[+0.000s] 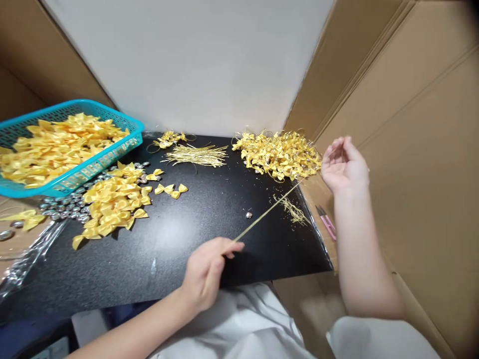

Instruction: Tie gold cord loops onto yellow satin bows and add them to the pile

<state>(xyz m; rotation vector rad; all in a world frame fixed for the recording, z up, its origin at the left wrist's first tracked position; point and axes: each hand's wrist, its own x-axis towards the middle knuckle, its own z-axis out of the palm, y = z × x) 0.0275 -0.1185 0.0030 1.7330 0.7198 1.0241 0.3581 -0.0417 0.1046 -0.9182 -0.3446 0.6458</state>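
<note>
My left hand (205, 271), low in the middle over the black tabletop's front edge, is closed on one end of a thin gold cord (265, 213). The cord runs straight up to the right, its far end near the pile of finished-looking yellow bows with gold loops (279, 154). At the right, my right hand (345, 167) is raised palm up, fingers loosely curled and apart, with nothing visible in it. A small silver bell (249, 215) lies below the cord. Further back is a bundle of cut gold cords (196, 155).
A turquoise basket (136, 128) of yellow bows stands at the left. Beside it lie loose yellow bows (112, 199) and many silver bells (67, 207). Cord scraps (295, 212) and pink-handled snips (327, 223) lie at the right. Cardboard walls (422, 149) flank the table.
</note>
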